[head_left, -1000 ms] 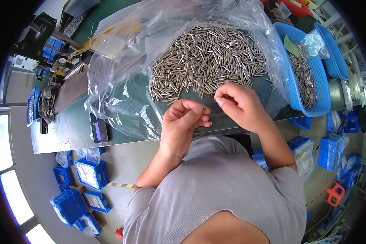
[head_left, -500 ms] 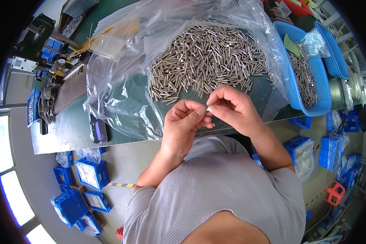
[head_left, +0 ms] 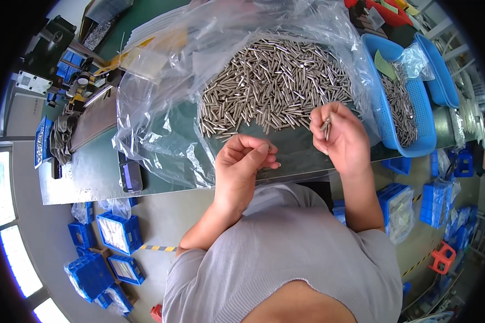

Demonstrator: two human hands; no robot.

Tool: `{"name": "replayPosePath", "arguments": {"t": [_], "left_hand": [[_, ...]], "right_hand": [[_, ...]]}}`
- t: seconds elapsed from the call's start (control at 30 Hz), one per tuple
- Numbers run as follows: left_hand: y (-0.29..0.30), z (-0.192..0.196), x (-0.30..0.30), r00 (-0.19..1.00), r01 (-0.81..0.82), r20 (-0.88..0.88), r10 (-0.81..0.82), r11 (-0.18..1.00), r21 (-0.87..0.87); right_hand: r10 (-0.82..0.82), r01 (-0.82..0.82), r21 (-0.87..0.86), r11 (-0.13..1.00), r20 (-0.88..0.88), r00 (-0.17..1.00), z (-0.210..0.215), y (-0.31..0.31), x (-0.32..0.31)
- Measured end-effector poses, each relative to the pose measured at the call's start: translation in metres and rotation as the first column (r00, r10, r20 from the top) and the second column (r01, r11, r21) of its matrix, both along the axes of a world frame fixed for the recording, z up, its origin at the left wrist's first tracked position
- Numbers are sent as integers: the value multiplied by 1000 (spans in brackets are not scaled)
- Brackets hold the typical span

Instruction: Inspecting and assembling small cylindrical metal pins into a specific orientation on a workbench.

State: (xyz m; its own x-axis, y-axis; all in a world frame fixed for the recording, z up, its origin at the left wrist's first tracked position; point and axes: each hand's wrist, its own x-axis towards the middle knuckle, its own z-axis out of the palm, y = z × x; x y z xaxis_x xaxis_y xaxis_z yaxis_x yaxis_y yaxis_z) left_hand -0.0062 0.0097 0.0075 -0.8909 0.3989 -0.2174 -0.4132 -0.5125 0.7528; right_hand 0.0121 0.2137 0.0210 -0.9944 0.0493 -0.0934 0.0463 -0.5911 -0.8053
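- The left hand (head_left: 242, 161) is above the near part of the table (head_left: 81, 177), thumb and forefinger drawn together and the other fingers curled; something tiny and dark shows at the fingertips, too small to tell whether it is held.
- The right hand (head_left: 344, 137) is raised well apart from the left, palm turned partly up and fingers bent in, holding a few metal pins (head_left: 327, 129) with their ends showing; how many cannot be told.
- A broad pile of loose pins (head_left: 277, 81) lies on the table just beyond both hands, in a wide heap pointing every way, with a few strays along its near edge.
- A crumpled clear plastic sheet (head_left: 153, 132) spreads around the pile, to its left, behind it and down its right side.
- To the right of the pile, a blue basket (head_left: 429, 118) contains more pins, with a green paper (head_left: 383, 65) and a small clear bag (head_left: 416, 60) at its far end.
- A second blue basket (head_left: 442, 89) stands just beside it.
- A dark phone (head_left: 130, 176) lies on the table near the sheet's left edge.
- Blue crates (head_left: 89, 274) stand on the floor at the lower left; a red stool (head_left: 443, 257) stands at the lower right.
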Motion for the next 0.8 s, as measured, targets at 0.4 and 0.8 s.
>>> {"name": "replayPosePath", "arguments": {"t": [0.4,0.8], "left_hand": [[-8,-3,-2,1000,-11,13,11,999,31],[-4,-1,-1,1000,24,9,-24,1000,16]], "right_hand": [[233,279,960,-17,-267,935,-7,-11,-16],[291,277,960,38,-276,916,-8,-9,-7]]}}
